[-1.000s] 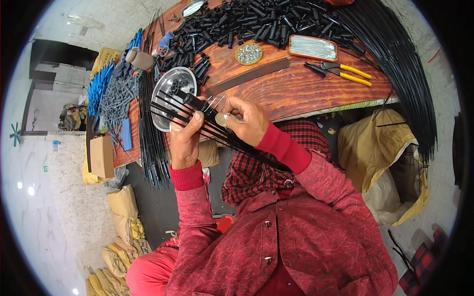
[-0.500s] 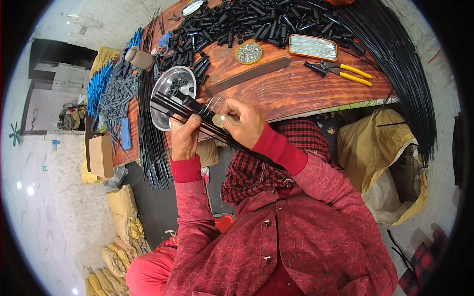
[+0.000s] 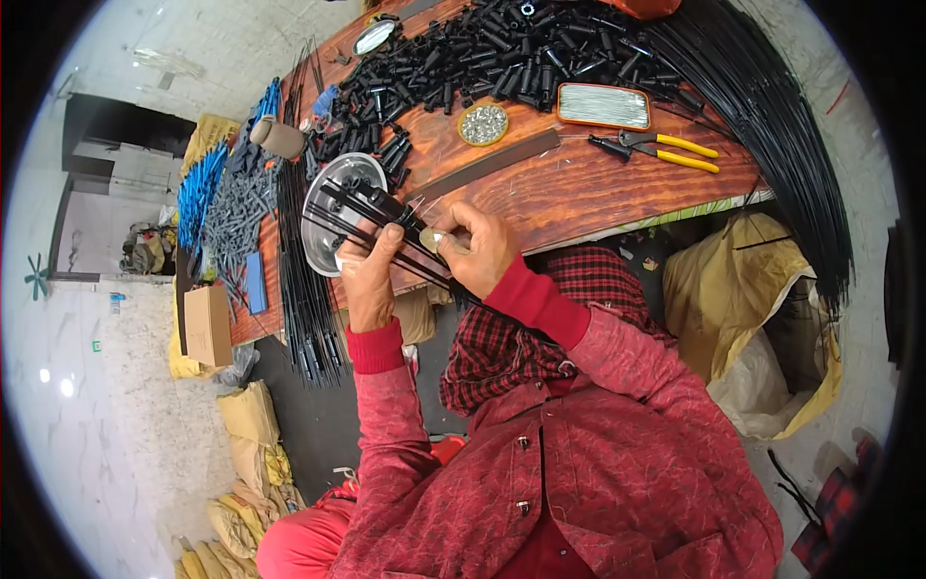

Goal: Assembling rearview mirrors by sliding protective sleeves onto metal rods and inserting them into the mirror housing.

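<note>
My left hand [image 3: 368, 288] is closed around a bundle of long thin black rods [image 3: 352, 205], its thumb pressed on top. Among the rods sits a thick black plastic tube-shaped piece [image 3: 388, 205]. Fingers bent in a pinch, my right hand [image 3: 479, 249] is at the near side of this bundle. A small round tan piece [image 3: 431, 239] shows at its fingertips; its kind is unclear. A few thin bright wires stick up by the tube piece. Behind the left hand lies a clear plastic bowl [image 3: 315, 234] with small dark rings, partly hidden by the rods.
Black plastic tubes [image 3: 521, 53] are heaped along the wooden table's far side. Nearby are a dish of small metal parts [image 3: 482, 124], a tray of metal pins [image 3: 604, 104], yellow-handled pliers [image 3: 685, 159] and a dark flat bar [image 3: 487, 164]. Long black rods [image 3: 772, 125] hang off the right.
The whole view has shifted slightly. The rod bundle has turned a little in my left hand, and my right fingertips are pressed closer to the tube piece, with the tan piece still there.
</note>
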`<state>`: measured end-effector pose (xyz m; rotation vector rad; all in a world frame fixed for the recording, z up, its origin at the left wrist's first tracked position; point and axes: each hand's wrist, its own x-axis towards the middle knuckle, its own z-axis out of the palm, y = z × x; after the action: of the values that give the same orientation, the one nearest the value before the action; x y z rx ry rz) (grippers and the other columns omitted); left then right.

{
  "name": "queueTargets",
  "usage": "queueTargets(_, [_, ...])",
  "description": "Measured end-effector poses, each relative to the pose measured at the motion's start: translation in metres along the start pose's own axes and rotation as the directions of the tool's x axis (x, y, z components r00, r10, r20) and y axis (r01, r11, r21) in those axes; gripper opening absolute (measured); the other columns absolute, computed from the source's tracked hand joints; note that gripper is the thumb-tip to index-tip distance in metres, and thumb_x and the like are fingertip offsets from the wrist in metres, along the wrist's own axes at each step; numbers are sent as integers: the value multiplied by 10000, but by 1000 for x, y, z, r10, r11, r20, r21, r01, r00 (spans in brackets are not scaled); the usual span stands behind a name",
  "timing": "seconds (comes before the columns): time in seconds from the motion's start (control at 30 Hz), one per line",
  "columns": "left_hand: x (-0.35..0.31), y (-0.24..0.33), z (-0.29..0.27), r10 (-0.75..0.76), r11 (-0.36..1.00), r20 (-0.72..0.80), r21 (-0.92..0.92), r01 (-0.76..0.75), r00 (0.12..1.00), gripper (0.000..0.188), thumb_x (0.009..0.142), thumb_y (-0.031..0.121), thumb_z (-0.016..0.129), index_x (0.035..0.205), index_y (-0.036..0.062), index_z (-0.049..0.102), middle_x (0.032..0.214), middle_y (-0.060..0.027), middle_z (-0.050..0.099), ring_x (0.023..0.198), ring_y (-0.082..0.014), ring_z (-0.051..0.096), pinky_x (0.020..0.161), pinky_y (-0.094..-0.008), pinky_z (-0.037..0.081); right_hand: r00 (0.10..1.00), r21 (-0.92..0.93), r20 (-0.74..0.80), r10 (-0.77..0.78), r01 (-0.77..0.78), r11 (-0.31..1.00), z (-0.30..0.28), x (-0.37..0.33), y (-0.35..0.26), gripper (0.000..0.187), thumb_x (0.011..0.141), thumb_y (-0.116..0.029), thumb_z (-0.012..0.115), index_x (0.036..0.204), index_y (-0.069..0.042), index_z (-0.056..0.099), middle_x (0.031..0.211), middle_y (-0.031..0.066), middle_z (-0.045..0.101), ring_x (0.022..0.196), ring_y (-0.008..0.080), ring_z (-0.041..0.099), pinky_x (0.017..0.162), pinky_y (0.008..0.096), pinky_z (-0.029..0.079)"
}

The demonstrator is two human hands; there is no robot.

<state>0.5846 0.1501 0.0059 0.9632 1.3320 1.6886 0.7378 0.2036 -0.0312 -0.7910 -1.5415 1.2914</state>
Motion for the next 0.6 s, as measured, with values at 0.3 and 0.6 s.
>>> queueTargets(0.3, [-12,13,7,-13,989,-71,145,23,997,383,793,6,793,1160,-14,687,982,-51,721,848,-113,655,799,-251,528,998,120,57,14,-21,993,5,0,3,120,815,-20,701,920,-11,643,858,116,678,772,229,685,678,351,533])
queueTargets(0.6, [-9,8,7,0,995,-32,104,3,999,403,802,-6,775,1188,-34,665,1037,-91,725,891,-135,675,837,-270,539,994,1,99,-54,55,999,-13,7,-7,116,798,-29,727,908,-35,692,877,73,680,818,222,678,730,322,527])
